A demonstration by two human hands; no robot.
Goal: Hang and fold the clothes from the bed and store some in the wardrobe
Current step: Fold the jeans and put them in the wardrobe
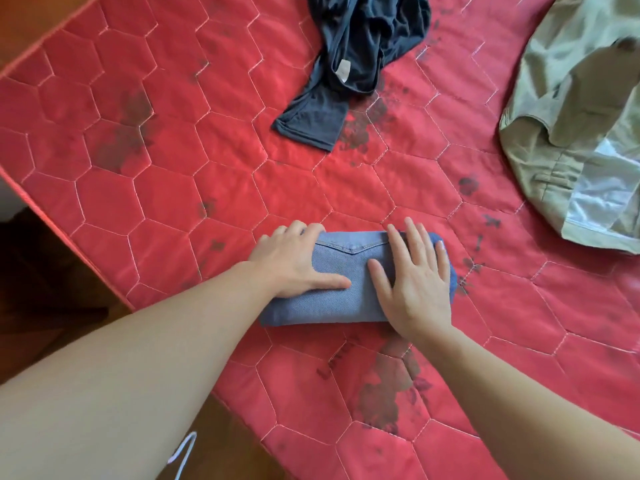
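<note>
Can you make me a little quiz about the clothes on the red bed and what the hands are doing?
1. True or false: the folded jeans lie under both hands.
2. Which garment lies crumpled at the far end of the mattress? A) a dark shirt B) a yellow sock C) a striped scarf
3. Fill in: the beige trousers lie to the ____ of the jeans.

Key
1. True: the left hand and the right hand both press flat on the jeans.
2. A: the dark shirt.
3. right
</note>
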